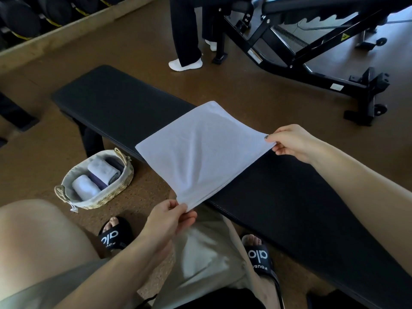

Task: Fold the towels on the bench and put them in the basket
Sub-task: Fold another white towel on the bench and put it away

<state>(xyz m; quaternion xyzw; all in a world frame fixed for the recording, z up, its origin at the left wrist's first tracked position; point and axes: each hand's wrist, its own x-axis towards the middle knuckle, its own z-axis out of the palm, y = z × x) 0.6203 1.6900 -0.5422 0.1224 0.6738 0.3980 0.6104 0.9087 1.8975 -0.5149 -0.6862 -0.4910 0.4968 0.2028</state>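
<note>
A white towel (200, 150) lies folded over across the black padded bench (116, 101), its near part lifted off the pad. My left hand (171, 217) pinches the towel's near corner below the bench edge. My right hand (292, 141) pinches the right corner above the bench. A woven basket (111, 192) with a cloth liner stands on the floor to the left of the bench. It holds white and dark folded towels (103, 171).
Another person's legs in white shoes (185, 63) stand beyond the bench. A black adjustable gym bench frame (312, 54) fills the back right. Dark rolled mats line a wooden rack (44, 16) at the back left. My feet in black slides (116, 235) rest on the brown floor.
</note>
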